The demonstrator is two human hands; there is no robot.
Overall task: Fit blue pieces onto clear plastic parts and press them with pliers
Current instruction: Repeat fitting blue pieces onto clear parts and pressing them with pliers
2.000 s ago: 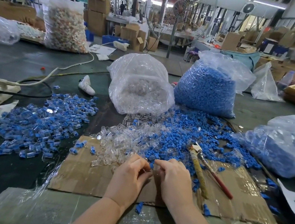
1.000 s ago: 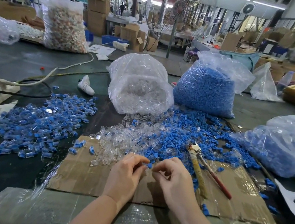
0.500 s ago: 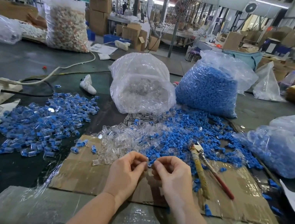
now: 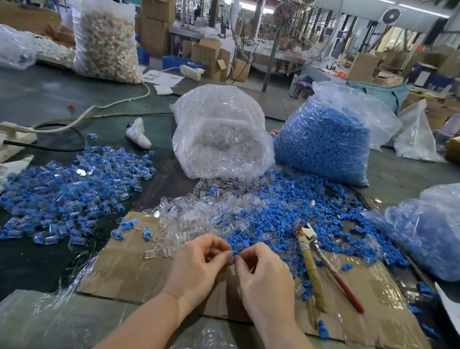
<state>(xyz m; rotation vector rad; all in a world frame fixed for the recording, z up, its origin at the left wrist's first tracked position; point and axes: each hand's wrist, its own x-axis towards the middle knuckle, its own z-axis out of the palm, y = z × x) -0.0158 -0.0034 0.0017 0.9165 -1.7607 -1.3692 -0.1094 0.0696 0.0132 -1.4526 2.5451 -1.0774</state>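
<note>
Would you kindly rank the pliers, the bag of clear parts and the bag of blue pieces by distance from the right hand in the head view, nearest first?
From the right hand:
1. Pliers, lying on the cardboard just to its right.
2. Bag of clear parts, behind the loose piles, ahead and slightly left.
3. Bag of blue pieces, standing farther back, ahead and slightly right.

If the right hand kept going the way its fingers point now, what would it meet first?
Likely the left hand: the right hand has fingertips aimed left at it, with only a small blue piece pinched between them.
</note>
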